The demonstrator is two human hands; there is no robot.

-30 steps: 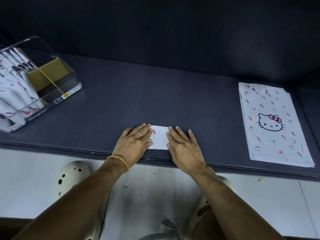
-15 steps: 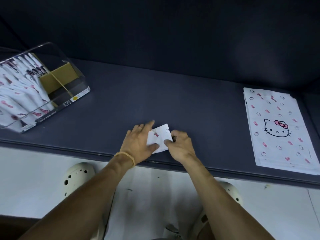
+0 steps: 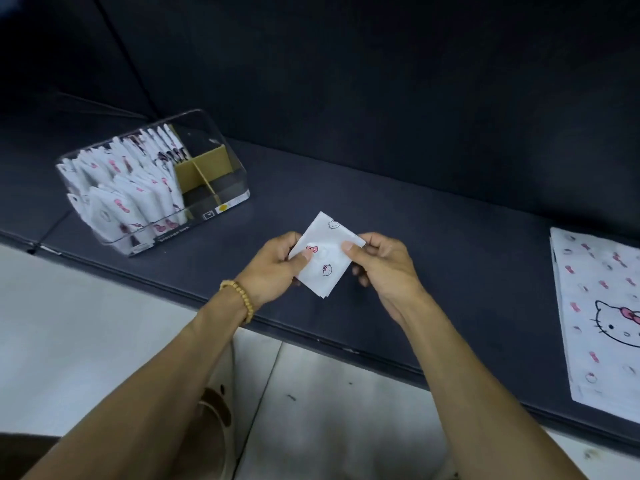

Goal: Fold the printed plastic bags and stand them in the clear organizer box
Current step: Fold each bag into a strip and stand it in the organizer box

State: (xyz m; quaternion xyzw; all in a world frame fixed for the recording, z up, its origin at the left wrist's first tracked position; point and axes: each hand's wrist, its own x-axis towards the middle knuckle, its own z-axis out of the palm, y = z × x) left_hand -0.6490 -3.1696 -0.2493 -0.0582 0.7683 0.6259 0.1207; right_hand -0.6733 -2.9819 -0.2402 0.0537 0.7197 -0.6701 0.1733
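Note:
A small folded white bag (image 3: 325,252), printed with pink bows and cat faces, is held tilted above the dark table. My left hand (image 3: 275,270) pinches its left edge and my right hand (image 3: 382,266) pinches its right corner with the thumb on top. At the left stands the clear organizer box (image 3: 221,157), with several folded printed bags (image 3: 128,192) upright in its left part. A stack of flat unfolded printed bags (image 3: 599,317) lies at the right edge of the table.
A brown cardboard divider (image 3: 204,169) fills the right end of the organizer box. The dark table surface (image 3: 433,237) runs back to a dark wall, and its front edge crosses under my forearms. Pale floor and light shoes lie below.
The folded bag lay pressed flat under both hands a second ago; both hands have since lifted it off the table and turned it. The view has swung left and closer to the box.

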